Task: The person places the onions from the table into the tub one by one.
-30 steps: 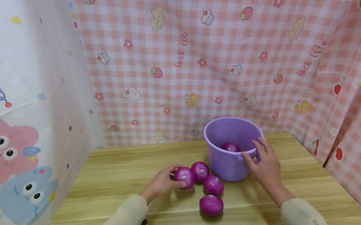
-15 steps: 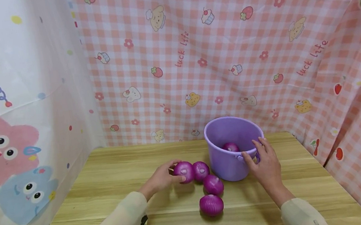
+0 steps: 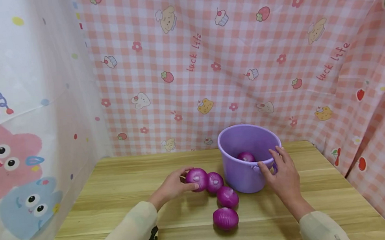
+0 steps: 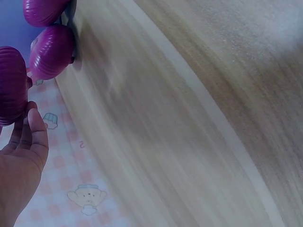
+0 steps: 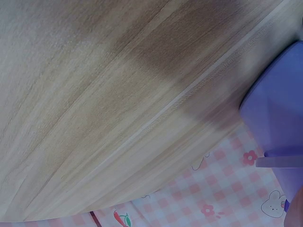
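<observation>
My left hand (image 3: 173, 185) grips a red onion (image 3: 197, 180) between thumb and fingers; whether it is off the table is unclear. Another red onion (image 3: 215, 182) sits just to its right, with a third onion (image 3: 228, 197) and a fourth onion (image 3: 225, 218) nearer to me. The purple bucket (image 3: 243, 179) stands upright at right, one onion (image 3: 246, 156) visible inside. My right hand (image 3: 284, 177) holds the bucket's right rim, fingers and thumb spread along it. In the left wrist view, fingers (image 4: 23, 135) touch the gripped onion (image 4: 12, 87); the right wrist view catches the bucket's side (image 5: 277, 104).
A wooden-patterned table (image 3: 125, 183) lies under everything. A pink checked curtain (image 3: 163, 111) hangs behind its far edge, and a white cartoon curtain (image 3: 68, 126) hangs on the left. The bucket's handle (image 5: 279, 162) shows at its side in the right wrist view.
My left hand and its onion have shifted a little up and away in the head view. My right hand, the bucket and the other onions look almost unmoved.
</observation>
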A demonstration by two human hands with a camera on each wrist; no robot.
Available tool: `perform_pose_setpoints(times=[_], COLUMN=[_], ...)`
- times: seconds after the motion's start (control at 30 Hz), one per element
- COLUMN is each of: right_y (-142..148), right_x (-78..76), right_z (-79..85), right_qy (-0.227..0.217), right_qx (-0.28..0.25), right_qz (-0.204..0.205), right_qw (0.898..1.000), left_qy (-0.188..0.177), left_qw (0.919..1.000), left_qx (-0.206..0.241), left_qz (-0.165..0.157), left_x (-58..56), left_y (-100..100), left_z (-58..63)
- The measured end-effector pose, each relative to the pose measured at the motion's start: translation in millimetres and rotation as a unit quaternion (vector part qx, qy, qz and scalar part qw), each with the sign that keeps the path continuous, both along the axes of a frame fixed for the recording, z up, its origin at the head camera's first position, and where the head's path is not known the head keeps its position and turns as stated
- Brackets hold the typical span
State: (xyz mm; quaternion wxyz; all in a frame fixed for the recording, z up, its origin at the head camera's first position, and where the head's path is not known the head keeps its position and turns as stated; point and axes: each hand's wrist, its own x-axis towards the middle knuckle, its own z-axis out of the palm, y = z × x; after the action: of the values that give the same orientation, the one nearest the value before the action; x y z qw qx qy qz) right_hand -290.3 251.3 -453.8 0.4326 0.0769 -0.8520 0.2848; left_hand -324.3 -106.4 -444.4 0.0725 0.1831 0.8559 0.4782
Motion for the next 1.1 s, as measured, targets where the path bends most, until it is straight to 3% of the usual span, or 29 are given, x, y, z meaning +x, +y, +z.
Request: perform_pose_setpoints(times=[0.57, 1.1], right_y=[0.7, -0.2], right_x=[0.1, 0.3], right_z=[-0.4, 0.5], right_qy=[-0.007, -0.001], right_qx=[-0.002, -0.002], right_qz=[0.003, 0.004], right_qw=[1.0, 1.0], left_qy=[0.012, 0.015], left_qw=[0.9999, 0.9995], left_qx=[0.013, 0.028], left_qz=[0.0, -0.008], left_x=[-8.1, -14.0], left_y=[5.1, 14.7], left_z=[17.2, 45.5])
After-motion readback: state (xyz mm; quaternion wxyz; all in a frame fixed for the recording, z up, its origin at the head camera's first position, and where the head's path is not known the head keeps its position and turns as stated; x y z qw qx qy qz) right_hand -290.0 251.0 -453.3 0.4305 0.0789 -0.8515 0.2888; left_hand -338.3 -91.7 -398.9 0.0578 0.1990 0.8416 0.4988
